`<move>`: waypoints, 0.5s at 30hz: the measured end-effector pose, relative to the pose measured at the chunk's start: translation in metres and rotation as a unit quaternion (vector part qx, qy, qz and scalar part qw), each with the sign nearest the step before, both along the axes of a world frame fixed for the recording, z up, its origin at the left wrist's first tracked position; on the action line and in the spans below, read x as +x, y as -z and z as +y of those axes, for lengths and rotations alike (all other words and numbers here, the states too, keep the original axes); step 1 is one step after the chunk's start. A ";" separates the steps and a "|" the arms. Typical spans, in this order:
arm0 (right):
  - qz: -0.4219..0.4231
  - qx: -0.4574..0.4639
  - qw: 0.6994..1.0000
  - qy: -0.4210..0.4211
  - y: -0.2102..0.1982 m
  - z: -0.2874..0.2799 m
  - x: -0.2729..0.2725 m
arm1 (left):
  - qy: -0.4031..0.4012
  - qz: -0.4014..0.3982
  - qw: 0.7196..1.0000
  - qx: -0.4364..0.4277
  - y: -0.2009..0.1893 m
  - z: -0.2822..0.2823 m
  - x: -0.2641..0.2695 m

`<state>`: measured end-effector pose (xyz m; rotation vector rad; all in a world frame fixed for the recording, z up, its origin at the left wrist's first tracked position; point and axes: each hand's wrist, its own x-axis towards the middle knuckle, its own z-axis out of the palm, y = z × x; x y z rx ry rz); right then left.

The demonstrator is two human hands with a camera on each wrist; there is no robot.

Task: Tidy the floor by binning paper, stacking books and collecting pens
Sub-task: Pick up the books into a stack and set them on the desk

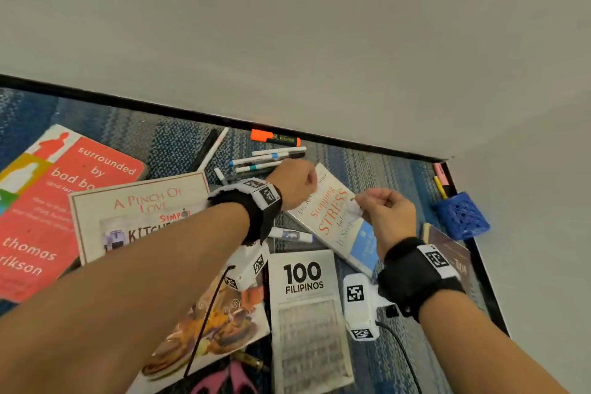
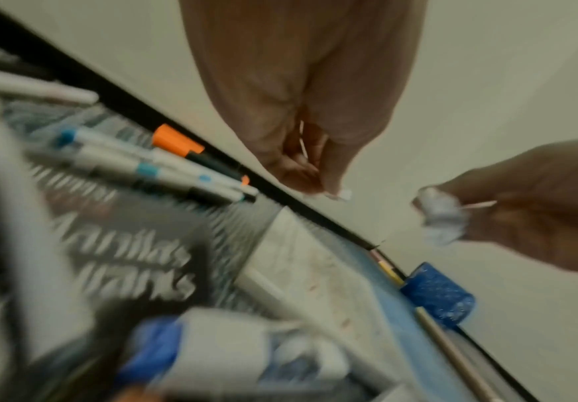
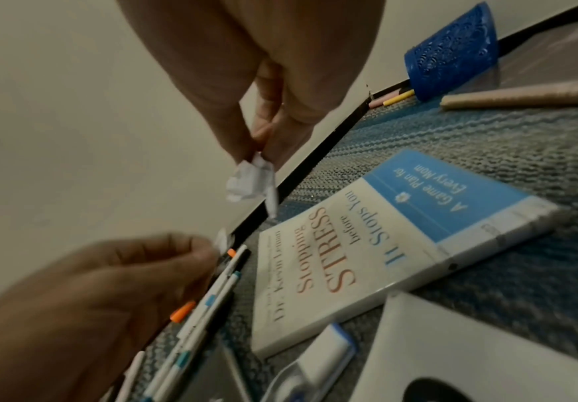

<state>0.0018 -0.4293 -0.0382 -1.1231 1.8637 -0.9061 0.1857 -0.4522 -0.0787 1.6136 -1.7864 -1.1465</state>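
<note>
Right hand (image 1: 388, 217) pinching crumpled paper (image 3: 249, 181), left hand (image 1: 294, 182) curled, perhaps holding a scrap.

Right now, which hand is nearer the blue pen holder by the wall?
Right. The right hand, pinching a crumpled paper, is just beside the blue pen holder; the left hand is farther off, over the pens.

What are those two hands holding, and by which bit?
The right hand pinches a crumpled paper ball at its top edge with the fingertips. The left hand pinches a tiny paper scrap at its fingertips.
</note>
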 end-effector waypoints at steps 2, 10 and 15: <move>0.001 0.008 0.999 0.041 -0.007 0.006 -0.002 | 0.056 0.047 0.997 -0.040 -0.033 0.012 -0.015; -0.272 0.070 0.959 0.036 -0.091 0.091 -0.035 | 0.115 0.095 0.983 -0.103 -0.111 0.103 -0.108; -0.262 0.115 0.957 0.038 -0.105 0.150 -0.072 | 0.125 0.145 0.976 -0.108 -0.123 0.167 -0.150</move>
